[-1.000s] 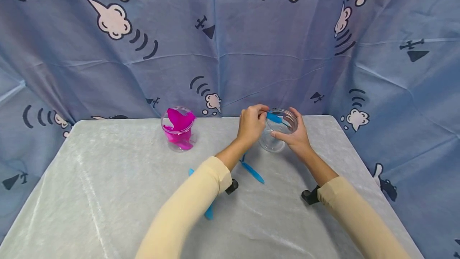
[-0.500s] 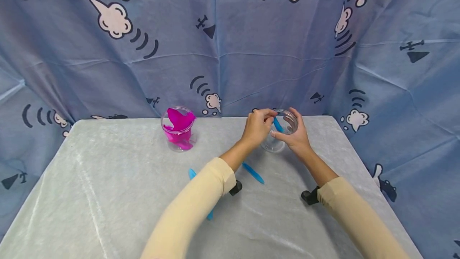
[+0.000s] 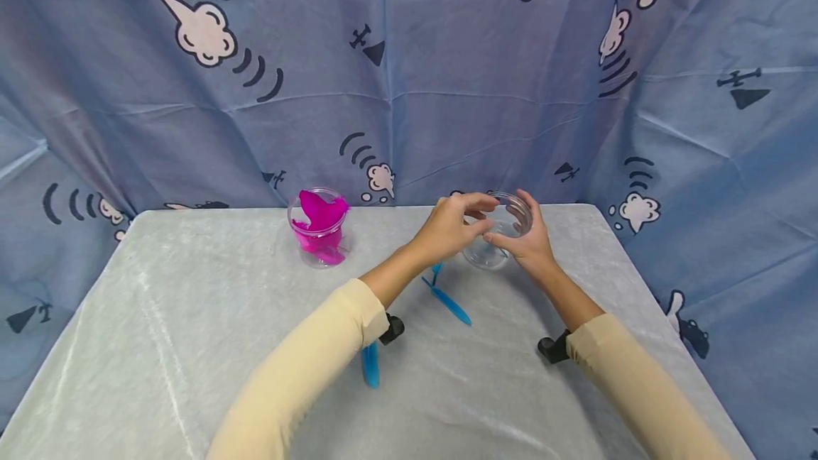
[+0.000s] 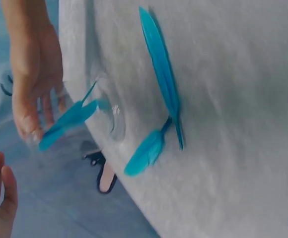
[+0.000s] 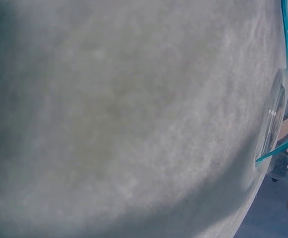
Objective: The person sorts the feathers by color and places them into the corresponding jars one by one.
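A clear jar point(image 3: 483, 258) stands near the back edge of the table, right of the middle. My right hand point(image 3: 530, 243) grips it around its upper part, thumb and fingers on opposite sides. Inside the jar, blue feathers point(image 4: 70, 120) show through the wall in the left wrist view. Beside the mouth, my left hand point(image 3: 449, 227) has its fingers loosely spread and holds nothing. On the table below it lie a long blue feather point(image 4: 161, 64) and a shorter blue feather point(image 4: 146, 152), their quills meeting.
A second clear jar point(image 3: 309, 259) with bright pink feather-like pieces point(image 3: 319, 213) stands at the back, left of the middle. Another blue feather point(image 3: 370, 366) lies partly hidden beneath the left forearm. A patterned blue curtain point(image 3: 422, 77) hangs right behind the table point(image 3: 192, 318).
My left hand has lowered a blue feather into the clear jar and let go of it, then drawn slightly back left. My right hand has kept its hold on the jar.
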Demonstrator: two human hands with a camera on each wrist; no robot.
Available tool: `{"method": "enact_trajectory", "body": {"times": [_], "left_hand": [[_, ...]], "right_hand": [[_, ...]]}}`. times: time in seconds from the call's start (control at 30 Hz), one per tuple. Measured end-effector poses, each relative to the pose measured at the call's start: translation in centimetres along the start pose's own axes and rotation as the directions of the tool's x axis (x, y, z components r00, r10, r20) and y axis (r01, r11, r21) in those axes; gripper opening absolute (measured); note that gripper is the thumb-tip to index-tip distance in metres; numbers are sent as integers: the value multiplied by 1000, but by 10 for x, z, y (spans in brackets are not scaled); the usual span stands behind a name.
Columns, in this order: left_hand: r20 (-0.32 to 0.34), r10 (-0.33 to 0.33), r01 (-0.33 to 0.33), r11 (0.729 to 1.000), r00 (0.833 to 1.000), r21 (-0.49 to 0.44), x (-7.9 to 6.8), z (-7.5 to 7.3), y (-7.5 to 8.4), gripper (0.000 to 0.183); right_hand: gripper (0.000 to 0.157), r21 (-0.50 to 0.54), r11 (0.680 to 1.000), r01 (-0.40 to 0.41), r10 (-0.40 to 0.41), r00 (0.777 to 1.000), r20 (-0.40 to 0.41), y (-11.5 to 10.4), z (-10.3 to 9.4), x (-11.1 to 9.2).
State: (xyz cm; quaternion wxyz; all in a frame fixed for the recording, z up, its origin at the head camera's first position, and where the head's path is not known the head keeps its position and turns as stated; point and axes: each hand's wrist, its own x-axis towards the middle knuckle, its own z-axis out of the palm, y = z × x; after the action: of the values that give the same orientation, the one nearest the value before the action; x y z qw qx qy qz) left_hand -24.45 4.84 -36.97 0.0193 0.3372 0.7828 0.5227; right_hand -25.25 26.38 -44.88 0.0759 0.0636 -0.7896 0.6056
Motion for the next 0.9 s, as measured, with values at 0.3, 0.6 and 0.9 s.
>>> {"method": "enact_trajectory", "body": {"times": [0.3, 0.6, 0.9], "left_hand": [[168, 87, -114, 981, 982, 157, -19, -49, 20, 33], [315, 50, -115, 975, 948, 190, -42, -86, 31, 32], [364, -15, -67, 975, 931, 213, -77, -106, 8, 31]], "right_hand": [[100, 1, 1000, -13, 13, 1000, 8, -29, 4, -8], [99, 10, 1000, -29, 29, 999, -15, -31, 5, -9], [99, 29, 999, -30, 30, 1000, -6, -29, 3, -9]]}}
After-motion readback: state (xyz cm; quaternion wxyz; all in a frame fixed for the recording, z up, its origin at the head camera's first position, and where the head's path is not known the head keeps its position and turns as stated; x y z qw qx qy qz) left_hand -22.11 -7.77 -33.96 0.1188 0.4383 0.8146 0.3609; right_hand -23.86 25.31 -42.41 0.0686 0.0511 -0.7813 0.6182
